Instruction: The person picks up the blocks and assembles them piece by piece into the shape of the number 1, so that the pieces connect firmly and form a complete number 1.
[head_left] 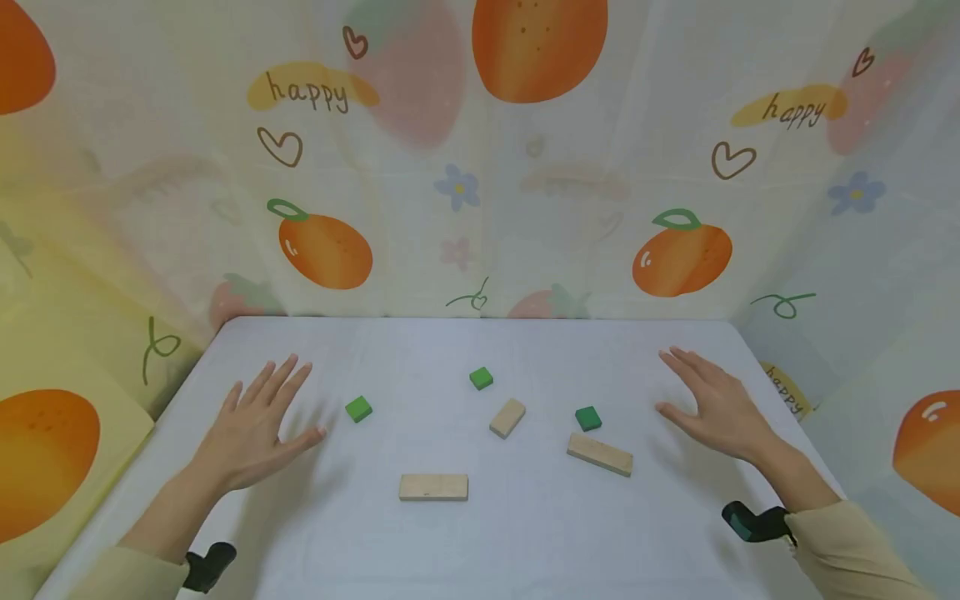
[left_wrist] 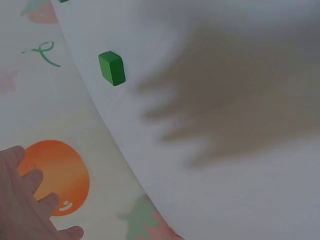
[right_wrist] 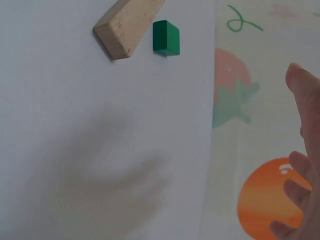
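Observation:
My left hand point(head_left: 258, 421) hovers over the left part of the table with its fingers spread, holding nothing. Nearest to it lies a light green block point(head_left: 358, 408), which the left wrist view also shows. Over the right side my right hand point(head_left: 716, 404) is held up, fingers extended and thumb apart. Left of it lie a dark green block point(head_left: 588, 418) and a long wooden block point(head_left: 600, 455). Between the hands are another light green block point(head_left: 482, 378), a short wooden block point(head_left: 507, 418) and, closer to me, a second long wooden block point(head_left: 433, 487).
A white table point(head_left: 517, 542) carries all the blocks, spaced apart and lying flat. Behind it and along both sides hangs a curtain point(head_left: 510, 233) printed with fruit. Dark wrist cameras sit at both sleeves point(head_left: 855, 542), and the hands cast shadows on the tabletop.

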